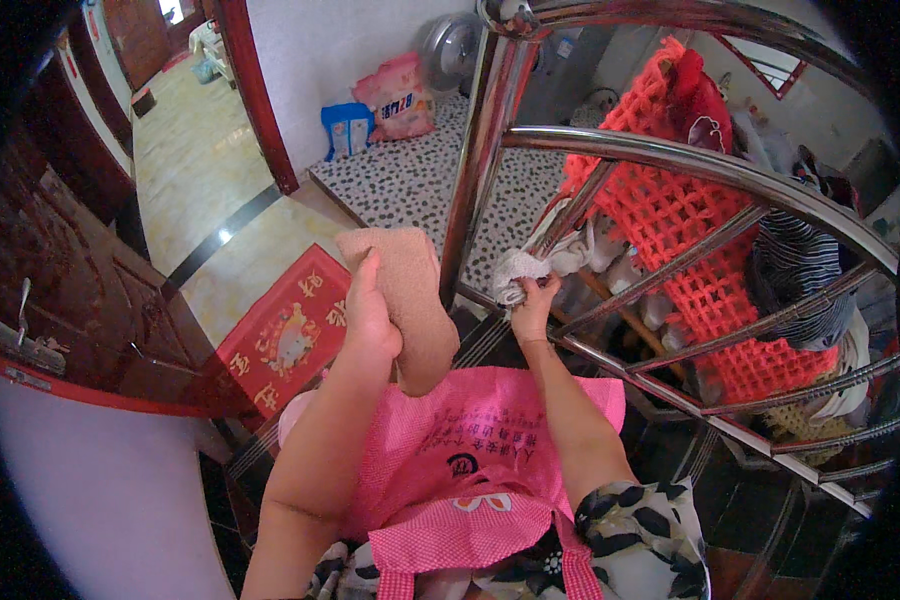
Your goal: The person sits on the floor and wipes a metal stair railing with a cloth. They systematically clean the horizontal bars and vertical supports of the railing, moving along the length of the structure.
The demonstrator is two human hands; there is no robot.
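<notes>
My left hand (371, 315) grips a light brown fabric sock (412, 300), its thumb lying over the front and its toe end hanging down. To the right, my right hand (534, 300) pinches a rolled grey-white cloth (521, 274) beside the lower end of the metal stair railing (585, 142). Off-white cloth (570, 251) hangs at the bars just behind it. Below both hands is a pink apron (480, 450) worn over patterned clothing.
A red knitted cover (682, 262) and a striped garment (799, 277) lie beyond the railing bars. A red doormat (292, 337) is at the left, near a dark wooden door (82, 285). Pink (396, 97) and blue (347, 131) bags stand by the wall.
</notes>
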